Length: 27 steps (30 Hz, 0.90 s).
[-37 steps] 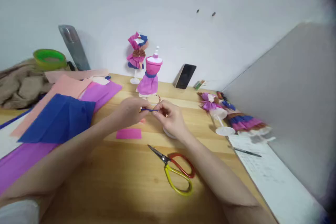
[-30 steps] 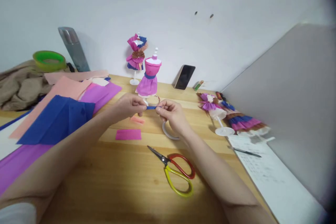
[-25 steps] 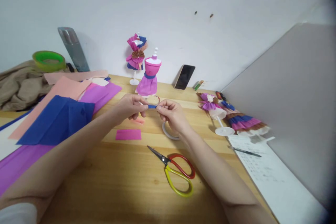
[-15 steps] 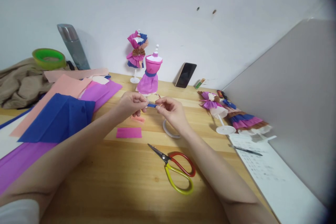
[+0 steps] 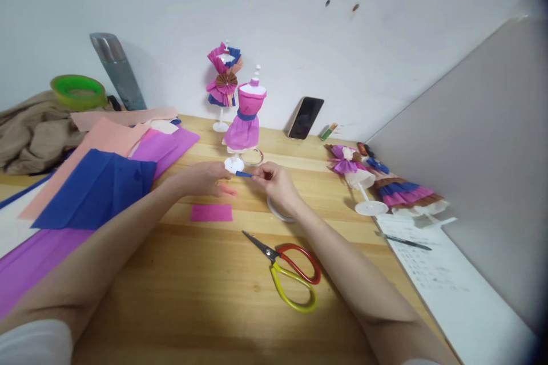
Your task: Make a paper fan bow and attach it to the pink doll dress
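My right hand (image 5: 277,183) pinches one end of a small folded blue paper strip (image 5: 244,174), whose other end points left, free of my left hand. Slightly curled and apart, the fingers of my left hand (image 5: 208,178) hover beside a small peach paper piece (image 5: 228,189) and hold nothing that I can see. A pink paper rectangle (image 5: 211,213) lies below that hand. Behind both hands stands a mini dress form in a pink dress (image 5: 242,131) with a blue waistband, on a white base (image 5: 234,165). A roll of white tape (image 5: 278,211) is partly hidden by my right hand.
Scissors (image 5: 274,256) with red and yellow handles lie in front. Coloured paper sheets (image 5: 96,188) cover the left side, near a bottle (image 5: 117,71) and green tape roll (image 5: 78,91). A phone (image 5: 305,118) leans on the wall. Dressed forms (image 5: 349,168) and a written sheet (image 5: 436,268) are at right.
My left hand has let go of the blue strip and drawn back left, over the peach piece. The strip stays in my right hand. The view has tilted slightly downward.
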{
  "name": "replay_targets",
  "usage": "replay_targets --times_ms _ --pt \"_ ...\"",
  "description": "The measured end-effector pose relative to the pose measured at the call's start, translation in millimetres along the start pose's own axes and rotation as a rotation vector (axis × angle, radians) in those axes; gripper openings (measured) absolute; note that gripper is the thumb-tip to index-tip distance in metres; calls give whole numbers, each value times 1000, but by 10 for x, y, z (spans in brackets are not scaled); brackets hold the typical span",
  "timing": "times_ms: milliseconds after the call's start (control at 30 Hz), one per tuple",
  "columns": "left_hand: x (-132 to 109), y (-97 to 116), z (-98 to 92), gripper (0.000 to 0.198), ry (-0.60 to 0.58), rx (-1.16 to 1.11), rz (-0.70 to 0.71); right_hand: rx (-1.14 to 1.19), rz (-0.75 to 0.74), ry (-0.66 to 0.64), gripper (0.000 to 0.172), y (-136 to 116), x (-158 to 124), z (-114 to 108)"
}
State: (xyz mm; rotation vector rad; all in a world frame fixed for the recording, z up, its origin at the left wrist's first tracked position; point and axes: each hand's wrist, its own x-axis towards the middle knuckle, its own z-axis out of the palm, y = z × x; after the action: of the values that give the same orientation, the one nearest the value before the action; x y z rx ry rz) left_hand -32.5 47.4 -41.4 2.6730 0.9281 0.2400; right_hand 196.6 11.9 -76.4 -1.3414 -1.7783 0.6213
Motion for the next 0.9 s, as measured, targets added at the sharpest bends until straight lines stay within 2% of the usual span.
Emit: replay_targets --times_ms 133,333,500,667,800,900 --pt "36 -63 103 11 -26 29 0 -2 14 -10 10 -9 -23 22" --pt "38 -117 126 10 -10 3 -30 6 28 6 13 -8 -18 19" --pt "37 -83 145 11 -3 -5 -67 34 18 21 12 19 -3 34" --pt "33 120 8 17 23 11 -71 72 -11 122 9 -66 -4 -20" --pt "-7 375 -161 20 171 92 18 139 -140 285 9 -340 -46 -194" --pt "-62 538 -252 19 251 127 98 263 -153 316 8 -551 -84 -320"
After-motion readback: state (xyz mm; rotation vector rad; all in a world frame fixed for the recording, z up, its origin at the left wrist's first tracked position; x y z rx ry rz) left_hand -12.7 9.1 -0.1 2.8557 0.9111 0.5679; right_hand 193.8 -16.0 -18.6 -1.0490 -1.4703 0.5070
